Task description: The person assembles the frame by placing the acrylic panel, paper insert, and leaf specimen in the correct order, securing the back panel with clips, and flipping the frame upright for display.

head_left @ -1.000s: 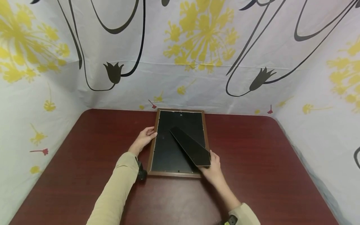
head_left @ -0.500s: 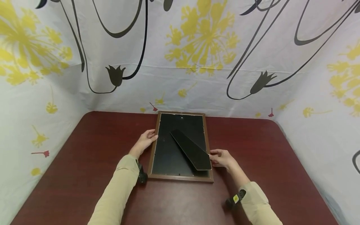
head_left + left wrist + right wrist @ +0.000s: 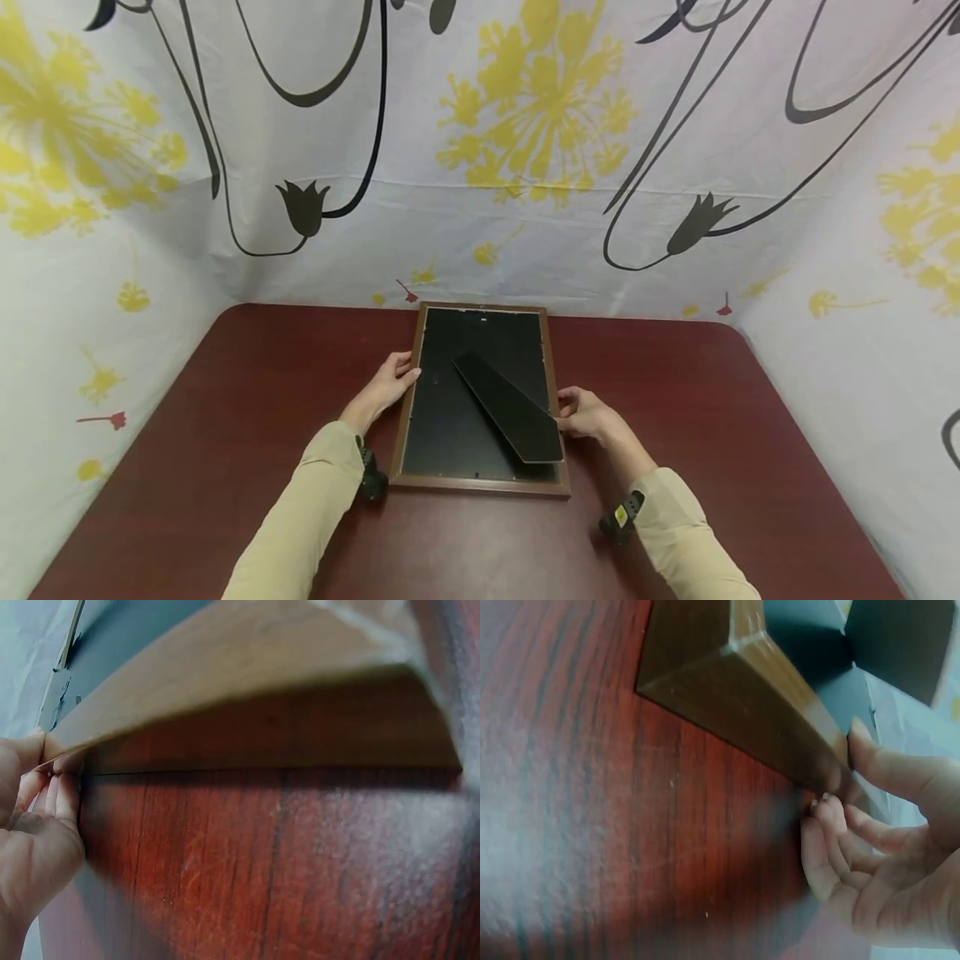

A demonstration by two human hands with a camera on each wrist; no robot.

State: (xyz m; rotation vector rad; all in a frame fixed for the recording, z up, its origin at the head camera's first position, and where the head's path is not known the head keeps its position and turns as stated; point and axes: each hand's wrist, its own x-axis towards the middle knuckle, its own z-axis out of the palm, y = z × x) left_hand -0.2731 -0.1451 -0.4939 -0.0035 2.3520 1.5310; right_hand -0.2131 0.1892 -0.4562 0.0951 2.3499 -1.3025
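Observation:
A picture frame (image 3: 480, 486) with a brown wooden rim lies back side up on the table. From its black backing (image 3: 442, 433) a black easel leg (image 3: 513, 412) stands out at a slant, its wide end toward the lower right corner. My left hand (image 3: 384, 390) holds the frame's left side between thumb and fingers. On the opposite side, my right hand (image 3: 592, 417) pinches the rim beside the easel leg. The right wrist view shows the right thumb (image 3: 892, 769) on top of the rim and the curled fingers low along its outer side.
The dark red wooden table (image 3: 675, 375) has rounded far corners. White cloth (image 3: 570, 250) with yellow and grey flower prints hangs behind it and at both sides. Each wrist wears a small black camera (image 3: 372, 479).
My right hand has moved from beneath the easel leg's wide end to the frame's right side and grips there. The left hand keeps its hold; the view has shifted slightly.

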